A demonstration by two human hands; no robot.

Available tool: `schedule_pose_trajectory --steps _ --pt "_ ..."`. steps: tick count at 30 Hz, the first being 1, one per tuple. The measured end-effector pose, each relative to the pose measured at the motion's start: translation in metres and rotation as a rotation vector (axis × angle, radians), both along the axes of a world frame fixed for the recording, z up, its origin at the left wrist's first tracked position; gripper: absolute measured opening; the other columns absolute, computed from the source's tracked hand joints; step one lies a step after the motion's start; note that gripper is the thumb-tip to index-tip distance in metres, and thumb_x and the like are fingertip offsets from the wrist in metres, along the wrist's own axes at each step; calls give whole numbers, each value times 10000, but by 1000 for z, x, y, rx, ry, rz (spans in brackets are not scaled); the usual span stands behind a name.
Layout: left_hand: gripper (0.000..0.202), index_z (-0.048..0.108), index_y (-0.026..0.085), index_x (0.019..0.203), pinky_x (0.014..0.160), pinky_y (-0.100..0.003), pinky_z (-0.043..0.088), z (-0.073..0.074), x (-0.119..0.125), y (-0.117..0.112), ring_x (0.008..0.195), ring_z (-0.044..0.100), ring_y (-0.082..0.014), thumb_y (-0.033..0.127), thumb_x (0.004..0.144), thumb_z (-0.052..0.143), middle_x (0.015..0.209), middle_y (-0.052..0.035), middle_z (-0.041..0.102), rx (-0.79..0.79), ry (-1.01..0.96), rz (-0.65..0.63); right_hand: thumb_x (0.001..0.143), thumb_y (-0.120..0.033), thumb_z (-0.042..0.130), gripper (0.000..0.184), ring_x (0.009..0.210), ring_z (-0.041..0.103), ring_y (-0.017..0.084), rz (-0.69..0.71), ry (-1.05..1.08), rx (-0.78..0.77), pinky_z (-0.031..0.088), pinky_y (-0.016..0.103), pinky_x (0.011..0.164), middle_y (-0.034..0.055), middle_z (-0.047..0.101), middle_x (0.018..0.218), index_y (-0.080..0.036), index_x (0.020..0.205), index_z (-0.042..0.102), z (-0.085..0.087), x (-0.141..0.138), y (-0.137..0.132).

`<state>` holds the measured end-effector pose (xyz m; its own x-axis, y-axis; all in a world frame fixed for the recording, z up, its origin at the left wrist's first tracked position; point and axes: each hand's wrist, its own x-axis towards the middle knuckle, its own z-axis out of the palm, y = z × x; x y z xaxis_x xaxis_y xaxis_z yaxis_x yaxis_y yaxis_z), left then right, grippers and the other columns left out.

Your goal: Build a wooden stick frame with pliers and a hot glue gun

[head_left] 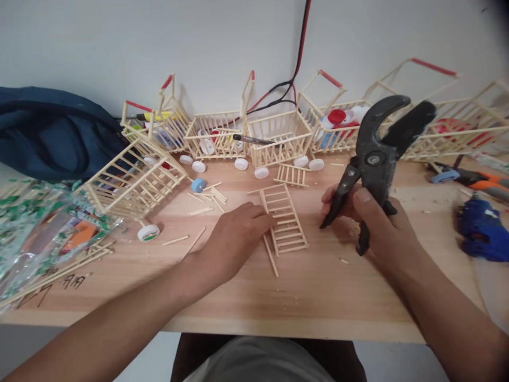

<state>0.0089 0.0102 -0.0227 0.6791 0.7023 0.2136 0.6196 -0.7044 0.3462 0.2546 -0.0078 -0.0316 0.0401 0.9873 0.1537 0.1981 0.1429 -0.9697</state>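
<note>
My right hand [382, 225] grips black pruning shears [374, 159] by their handles, jaws parted and pointing up, above the right part of the table. My left hand [240, 233] is closed, with its fingertips on the left rail of a ladder-like wooden stick panel [292, 229] lying flat; the thumb is hidden. A loose stick [271, 257] slants beside that rail, partly under the fingers. Behind the panel lies a smaller stick panel [292, 175]. Cut stick pieces [218, 196] and a blue bottle cap [198, 185] lie beyond my left hand.
Several stick-built carts with cap wheels line the wall, one cart [135, 180] near my left arm. A marker [256, 140] rests across two carts. Plastic-wrapped stick packs [40, 228] and a dark blue bag [59, 132] sit left. A blue tool [483, 225] and orange-handled pliers [485, 183] lie right.
</note>
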Motion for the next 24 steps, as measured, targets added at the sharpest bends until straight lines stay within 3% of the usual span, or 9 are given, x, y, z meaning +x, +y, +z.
schedule_pose_trajectory --steps 8,24 --pt "162 643 180 955 789 -290 473 -2 -1 2 900 568 -171 161 912 488 920 -42 656 -13 -50 -23 887 -517 493 333 788 635 205 32 33 -17 557 351 710 53 656 960 -252 972 675 0 1 2" --pt "169 627 181 922 778 -306 450 -2 -3 6 884 526 -176 154 922 459 900 -36 630 -12 -77 -51 870 -566 491 380 766 620 184 23 10 -36 537 320 689 38 644 873 -233 930 664 10 -4 -2"
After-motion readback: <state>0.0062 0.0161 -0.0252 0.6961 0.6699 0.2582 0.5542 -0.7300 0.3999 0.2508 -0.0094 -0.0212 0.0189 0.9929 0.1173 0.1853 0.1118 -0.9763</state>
